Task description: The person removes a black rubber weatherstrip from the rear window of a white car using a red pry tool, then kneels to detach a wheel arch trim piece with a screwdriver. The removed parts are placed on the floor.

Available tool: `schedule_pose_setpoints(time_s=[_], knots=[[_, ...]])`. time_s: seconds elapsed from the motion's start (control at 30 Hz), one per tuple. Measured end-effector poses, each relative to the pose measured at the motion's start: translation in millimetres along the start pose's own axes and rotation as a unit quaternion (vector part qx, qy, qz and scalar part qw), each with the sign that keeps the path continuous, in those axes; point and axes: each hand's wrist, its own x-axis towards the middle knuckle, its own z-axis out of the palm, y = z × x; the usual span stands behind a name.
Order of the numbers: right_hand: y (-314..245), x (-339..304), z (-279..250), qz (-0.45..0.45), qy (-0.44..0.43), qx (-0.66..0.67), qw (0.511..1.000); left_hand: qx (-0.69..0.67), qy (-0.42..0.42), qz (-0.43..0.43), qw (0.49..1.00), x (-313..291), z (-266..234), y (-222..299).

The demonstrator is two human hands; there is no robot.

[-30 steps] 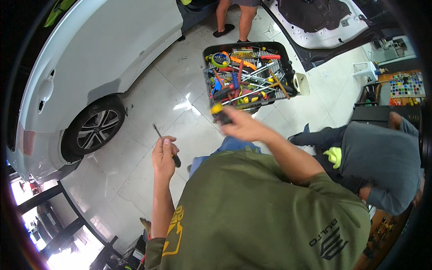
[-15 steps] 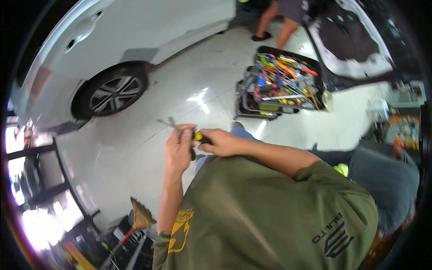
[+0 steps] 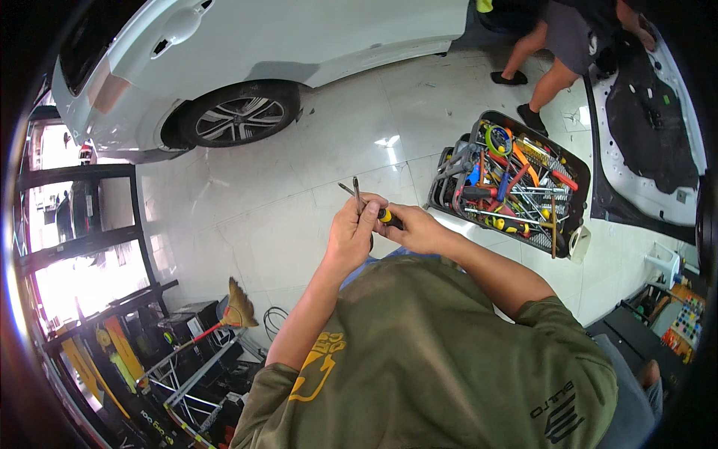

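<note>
In front of my chest, both hands meet around slim tools. My left hand (image 3: 353, 233) is closed on two thin metal shafts (image 3: 356, 191), which cross and point away from me. A black-and-yellow screwdriver handle (image 3: 387, 218) shows between the hands. My right hand (image 3: 416, 229) is closed around that handle's black end. Part of another dark handle shows below the left fingers. Which handle belongs to which shaft is hidden by the fingers.
A black tray (image 3: 582, 196) heaped with hand tools stands ahead right. Beyond it, a person's legs (image 3: 555, 81) are beside a detached door panel (image 3: 647, 112). A white car (image 3: 321, 37) fills the far left. A broom (image 3: 239, 307) and rack (image 3: 82, 251) stand left.
The view has turned, so the car, tray and hands sit farther right in the picture. Both hands stay together on the tools, whose shafts now point more straight ahead.
</note>
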Motion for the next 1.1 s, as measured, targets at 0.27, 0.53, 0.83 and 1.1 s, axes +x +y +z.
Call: schedule_pose_setpoints(time_s=[0.27, 0.53, 0.83, 1.1], knots=[[27.0, 10.0, -5.1, -0.174, 0.146, -0.052, 0.972, 0.089, 0.0, -0.052, 0.995, 20.7, -8.8, -2.4], [161.4, -100.9, -203.2, 0.095, 0.611, -0.265, 0.74, -0.034, 0.101, -0.135, 0.985, 21.4, -41.6, -42.1], [243.5, -101.6, -211.2, 0.326, 0.29, -0.35, 0.829, -0.15, 0.067, -0.226, 0.96, 41.4, -27.2, -52.2], [159.5, -165.2, -251.0, 0.243, 0.404, -0.259, 0.843, -0.161, 0.056, -0.242, 0.955, 34.8, -33.5, -61.3]])
